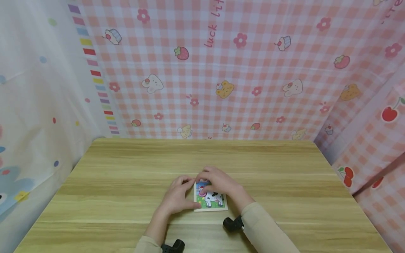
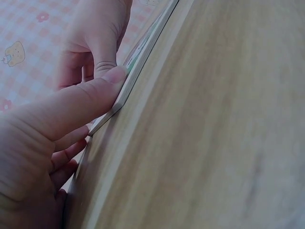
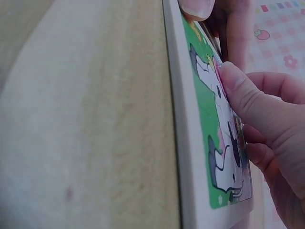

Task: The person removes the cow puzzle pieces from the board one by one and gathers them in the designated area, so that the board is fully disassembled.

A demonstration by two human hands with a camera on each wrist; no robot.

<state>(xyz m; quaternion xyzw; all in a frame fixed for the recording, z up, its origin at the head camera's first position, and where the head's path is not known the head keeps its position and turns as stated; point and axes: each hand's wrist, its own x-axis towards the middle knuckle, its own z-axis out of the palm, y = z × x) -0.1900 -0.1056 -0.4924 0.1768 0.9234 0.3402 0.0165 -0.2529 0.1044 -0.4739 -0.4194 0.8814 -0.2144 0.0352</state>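
The left hand (image 1: 177, 196) and right hand (image 1: 219, 180) were on a cow picture board (image 1: 210, 210) on a wooden table (image 1: 120, 196)

The cow picture board lay face up around the middle of the table's near half, its pale border showing along the near edge. The left hand gripped its left side, with the thumb on the near left corner and the forefinger by the far left one. The right hand reached across from the right, its thumb on the picture by the head of the printed cow (image 3: 224, 138), its fingers bent near the far edge; whether it pinched anything could not be told. 2 beige sleeves (image 1: 267, 225) and 2 black devices (image 1: 232, 224) showed near the wrists, and a pink checked cloth (image 1: 202, 73) hung behind
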